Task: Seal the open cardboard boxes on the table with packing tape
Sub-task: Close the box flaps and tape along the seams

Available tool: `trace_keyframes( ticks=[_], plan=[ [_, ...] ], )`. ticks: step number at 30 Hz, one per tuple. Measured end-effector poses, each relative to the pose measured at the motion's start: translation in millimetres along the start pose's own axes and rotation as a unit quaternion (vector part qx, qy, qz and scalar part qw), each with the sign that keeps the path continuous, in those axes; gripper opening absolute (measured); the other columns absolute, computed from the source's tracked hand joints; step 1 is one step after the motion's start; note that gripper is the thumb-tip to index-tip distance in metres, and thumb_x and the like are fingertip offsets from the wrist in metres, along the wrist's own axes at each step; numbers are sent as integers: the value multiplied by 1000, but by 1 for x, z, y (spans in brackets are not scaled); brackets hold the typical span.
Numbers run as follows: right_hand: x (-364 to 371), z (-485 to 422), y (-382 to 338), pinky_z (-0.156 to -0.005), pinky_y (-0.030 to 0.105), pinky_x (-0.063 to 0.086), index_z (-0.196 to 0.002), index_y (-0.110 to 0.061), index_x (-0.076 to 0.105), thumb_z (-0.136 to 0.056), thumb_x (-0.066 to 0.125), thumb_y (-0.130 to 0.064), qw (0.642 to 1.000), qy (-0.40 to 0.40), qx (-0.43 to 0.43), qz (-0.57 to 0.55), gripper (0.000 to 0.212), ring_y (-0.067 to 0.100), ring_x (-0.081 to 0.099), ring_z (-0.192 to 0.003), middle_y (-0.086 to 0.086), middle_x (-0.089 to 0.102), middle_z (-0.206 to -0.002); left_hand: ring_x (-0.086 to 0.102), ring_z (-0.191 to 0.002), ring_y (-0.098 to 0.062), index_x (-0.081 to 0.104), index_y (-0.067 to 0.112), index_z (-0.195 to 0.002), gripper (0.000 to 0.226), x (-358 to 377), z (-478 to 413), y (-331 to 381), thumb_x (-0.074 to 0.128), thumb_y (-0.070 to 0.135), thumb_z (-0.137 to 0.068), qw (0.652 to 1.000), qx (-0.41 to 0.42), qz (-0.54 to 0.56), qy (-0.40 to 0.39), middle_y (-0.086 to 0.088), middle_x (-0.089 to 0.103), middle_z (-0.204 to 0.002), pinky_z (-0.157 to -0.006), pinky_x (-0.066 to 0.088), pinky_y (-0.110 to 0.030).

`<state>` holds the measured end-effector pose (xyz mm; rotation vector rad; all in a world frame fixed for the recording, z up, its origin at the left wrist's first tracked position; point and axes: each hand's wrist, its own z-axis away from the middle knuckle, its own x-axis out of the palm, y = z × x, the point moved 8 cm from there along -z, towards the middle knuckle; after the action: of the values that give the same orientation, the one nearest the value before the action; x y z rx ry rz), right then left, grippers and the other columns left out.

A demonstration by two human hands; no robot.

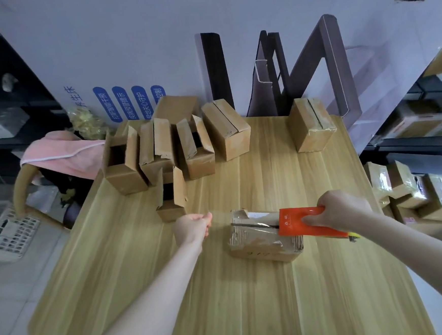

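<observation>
Plain brown cardboard boxes (229,129) on a pale wood-grain surface (250,284) with lengthwise streaks. Orange tape dispenser (297,223) at right. Pink cloth (62,153) far left. Blue labels (122,102) on white panel.

A table (250,284) of pale wood grain is shown, smooth with a faint sheen. The cardboard boxes (157,151) on it are matt brown, creased at the flaps. The near box (255,246) is partly covered in glossy, wrinkled clear tape (258,218). The tape dispenser (295,221) is made of smooth orange plastic. A soft, matt pink cloth (60,153) is draped beside the table.
</observation>
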<state>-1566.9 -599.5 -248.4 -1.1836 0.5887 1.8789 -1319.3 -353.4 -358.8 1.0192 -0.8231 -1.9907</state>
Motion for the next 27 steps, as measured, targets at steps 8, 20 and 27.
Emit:
trace_keyframes(
  ticks=[8, 20, 27],
  plan=[
    [12, -8, -13, -52, 24, 44, -89, -21, 62, -78, 57, -66, 997, -11, 9, 79, 46, 12, 57, -59, -6, 63, -78, 60, -55, -15, 69, 13, -90, 17, 26, -14, -43, 76, 26, -81, 998, -56, -6, -15, -1, 69, -71, -66, 56, -30],
    [20, -9, -8, -49, 22, 45, -90, -21, 63, -80, 56, -65, 997, -12, 30, 69, 45, 11, 55, -55, -6, 61, -75, 70, -74, -25, 73, 10, -99, 17, 76, -13, -78, 71, 17, -84, 988, -117, 54, -81, -7, 73, -83, -63, 59, -35],
    [20, -8, -9, -52, 23, 51, -93, -20, 64, -80, 57, -65, 998, -12, 30, 60, 47, 10, 57, -58, -6, 62, -77, 64, -109, -26, 50, 19, -137, 74, 62, -29, -56, 71, 49, -73, 971, -26, -224, -83, -4, 62, -128, -87, 54, -36]
  ],
)
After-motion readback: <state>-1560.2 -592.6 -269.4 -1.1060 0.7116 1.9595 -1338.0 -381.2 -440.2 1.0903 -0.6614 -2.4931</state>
